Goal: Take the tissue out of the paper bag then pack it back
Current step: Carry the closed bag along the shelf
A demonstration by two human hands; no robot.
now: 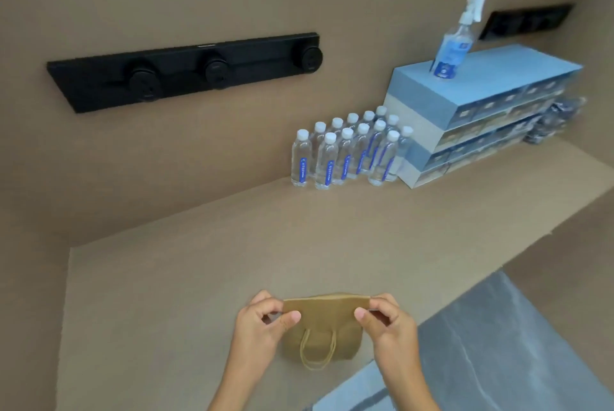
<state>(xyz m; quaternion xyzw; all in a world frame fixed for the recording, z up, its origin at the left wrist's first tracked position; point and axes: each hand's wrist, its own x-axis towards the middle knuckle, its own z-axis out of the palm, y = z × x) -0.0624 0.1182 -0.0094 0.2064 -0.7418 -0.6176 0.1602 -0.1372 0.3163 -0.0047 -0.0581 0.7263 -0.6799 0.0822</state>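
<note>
Both forearms reach in from the near edge, bare, angled toward each other. The left hand (265, 321) is curled, thumb pressed against bent fingers in a pinch at its inner side. The right hand (385, 317) mirrors it, thumb tip forward, fingers folded behind. The two hands sit level, a little apart, knuckles turned toward the far side.

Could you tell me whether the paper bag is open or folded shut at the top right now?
Shut: the paper bag has its top folded over flat, pinched at each end by the left hand and right hand.
</note>
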